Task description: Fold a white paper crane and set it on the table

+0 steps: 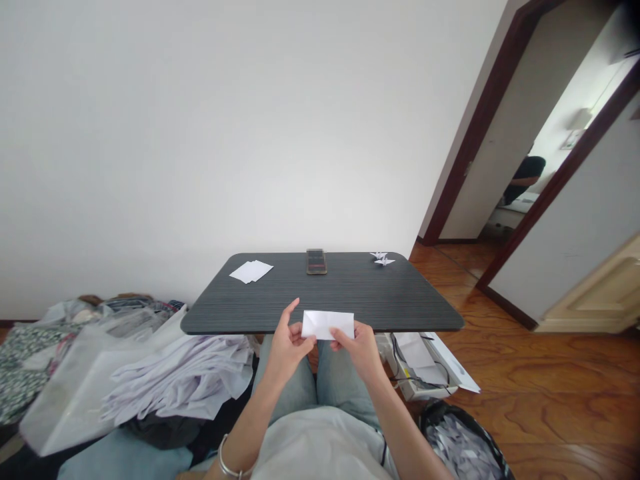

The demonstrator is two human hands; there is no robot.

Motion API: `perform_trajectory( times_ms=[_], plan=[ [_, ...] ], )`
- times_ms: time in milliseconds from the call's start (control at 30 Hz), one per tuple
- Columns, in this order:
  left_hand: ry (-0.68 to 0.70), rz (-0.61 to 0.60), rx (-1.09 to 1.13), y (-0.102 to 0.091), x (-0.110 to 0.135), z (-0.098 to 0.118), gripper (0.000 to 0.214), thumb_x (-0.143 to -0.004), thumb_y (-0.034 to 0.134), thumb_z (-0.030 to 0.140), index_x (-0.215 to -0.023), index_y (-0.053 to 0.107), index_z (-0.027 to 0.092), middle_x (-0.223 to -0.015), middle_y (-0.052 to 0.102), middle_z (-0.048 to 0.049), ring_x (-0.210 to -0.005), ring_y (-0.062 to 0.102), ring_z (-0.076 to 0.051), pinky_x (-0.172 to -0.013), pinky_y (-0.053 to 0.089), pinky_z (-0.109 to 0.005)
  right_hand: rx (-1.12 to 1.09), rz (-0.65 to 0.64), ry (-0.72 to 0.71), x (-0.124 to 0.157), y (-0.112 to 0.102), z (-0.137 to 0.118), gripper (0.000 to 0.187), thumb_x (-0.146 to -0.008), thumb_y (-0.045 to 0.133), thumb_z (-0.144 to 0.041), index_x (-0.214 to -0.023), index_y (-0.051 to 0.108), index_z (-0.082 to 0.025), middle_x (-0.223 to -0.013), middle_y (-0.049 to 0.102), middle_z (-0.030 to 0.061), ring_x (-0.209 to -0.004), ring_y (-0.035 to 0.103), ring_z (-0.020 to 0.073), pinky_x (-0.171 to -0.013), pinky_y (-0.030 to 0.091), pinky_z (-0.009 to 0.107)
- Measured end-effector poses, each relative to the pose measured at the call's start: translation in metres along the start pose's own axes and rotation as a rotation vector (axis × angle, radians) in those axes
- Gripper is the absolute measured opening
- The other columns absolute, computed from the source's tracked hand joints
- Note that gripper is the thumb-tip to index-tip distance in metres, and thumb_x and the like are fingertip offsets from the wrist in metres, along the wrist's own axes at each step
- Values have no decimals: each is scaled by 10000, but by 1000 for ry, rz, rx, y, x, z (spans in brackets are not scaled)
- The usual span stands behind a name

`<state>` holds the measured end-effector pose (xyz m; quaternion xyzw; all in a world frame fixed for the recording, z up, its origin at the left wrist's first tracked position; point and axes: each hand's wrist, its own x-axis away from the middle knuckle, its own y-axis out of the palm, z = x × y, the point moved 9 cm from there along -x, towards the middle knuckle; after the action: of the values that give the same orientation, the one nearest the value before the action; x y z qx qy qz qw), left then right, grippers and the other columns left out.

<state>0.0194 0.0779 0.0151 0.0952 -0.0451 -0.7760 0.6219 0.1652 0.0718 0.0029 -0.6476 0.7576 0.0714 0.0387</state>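
Note:
A small folded sheet of white paper (325, 321) is held up over the near edge of the dark table (320, 297), a crease showing near its left end. My right hand (361, 343) pinches it at the right, thumb on the front face and fingers behind. At the lower left corner, my left hand (289, 343) grips it between thumb and curled fingers, with the index finger raised off the paper. Part of the left fingers is hidden. Farther back lie white paper sheets (251, 271) on the left and folded paper cranes (384, 261) on the right.
A phone (317, 262) lies at the table's back edge by the wall. Piled clothes (185, 373) are left of my legs. To the right stand a box with cables (423, 367) and a black bag of paper scraps (463, 443). Beyond the doorway is a person (525, 177).

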Motion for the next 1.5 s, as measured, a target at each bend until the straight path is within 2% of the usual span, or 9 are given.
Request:
perform_trajectory(
  times_ms=[200, 733, 833, 933, 1033, 1133, 1300, 1400, 1500],
  plan=[
    [23, 24, -50, -9, -1, 3, 855, -635, 646, 151, -1358, 190, 167, -556, 514, 98, -538, 543, -72, -618, 441, -208, 20, 21, -12, -1, -5, 2, 231, -673, 662, -354, -636, 622, -130, -482, 636, 34, -425, 576, 174, -462, 465, 272],
    [18, 56, -80, -32, -3, 8, 764, -652, 678, 228, -1306, 292, 144, -658, 616, 24, -590, 589, -119, -624, 486, -267, -48, 94, -8, -2, -15, 5, 265, -661, 680, -370, -688, 636, -110, -504, 628, 26, -438, 582, 164, -455, 498, 271],
    [-14, 5, -93, -26, -3, 3, 625, -653, 695, 261, -1204, 423, 150, -757, 632, -17, -670, 605, -142, -623, 486, -265, -44, 71, 5, -1, -11, 5, 263, -659, 681, -369, -693, 634, -113, -503, 630, 28, -437, 581, 165, -458, 501, 273],
    [-46, -94, -76, -7, -2, -4, 523, -630, 720, 251, -1093, 502, 146, -812, 663, -50, -744, 622, -172, -651, 472, -264, -30, 13, 1, 2, -2, 2, 256, -663, 675, -373, -700, 635, -123, -514, 639, 31, -440, 582, 170, -455, 498, 275],
    [-30, -97, -79, 3, -1, -7, 406, -625, 716, 236, -979, 548, 133, -799, 658, -44, -692, 610, -167, -601, 467, -250, -19, -32, 2, 4, 6, 0, 246, -663, 670, -371, -696, 633, -130, -516, 641, 29, -443, 582, 172, -450, 492, 270],
    [-29, -56, -120, 3, -1, -8, 415, -623, 703, 201, -1000, 548, 131, -807, 648, -38, -675, 599, -162, -569, 462, -241, -12, -36, 0, 6, 8, -2, 225, -670, 661, -357, -682, 626, -135, -509, 637, 23, -436, 575, 166, -447, 481, 263],
    [-13, -81, -89, 3, 0, -3, 431, -618, 696, 160, -1020, 541, 142, -903, 659, -53, -799, 612, -178, -679, 462, -254, 3, -41, -3, 5, 7, -4, 197, -673, 659, -336, -679, 631, -142, -490, 629, 14, -424, 565, 165, -447, 470, 263],
    [-65, -108, -58, 0, 0, -5, 460, -621, 704, 190, -1036, 511, 139, -840, 675, -55, -745, 624, -173, -667, 456, -259, 9, -26, -10, 4, 3, -5, 218, -659, 671, -356, -666, 636, -141, -490, 634, 17, -419, 569, 172, -448, 478, 274],
    [-82, -79, -80, -10, -2, -6, 547, -615, 716, 205, -1103, 477, 140, -719, 652, -15, -678, 617, -155, -658, 447, -260, 9, 0, -21, 3, 0, -6, 236, -656, 674, -370, -645, 632, -138, -476, 630, 19, -414, 568, 172, -446, 479, 276]
  ],
)
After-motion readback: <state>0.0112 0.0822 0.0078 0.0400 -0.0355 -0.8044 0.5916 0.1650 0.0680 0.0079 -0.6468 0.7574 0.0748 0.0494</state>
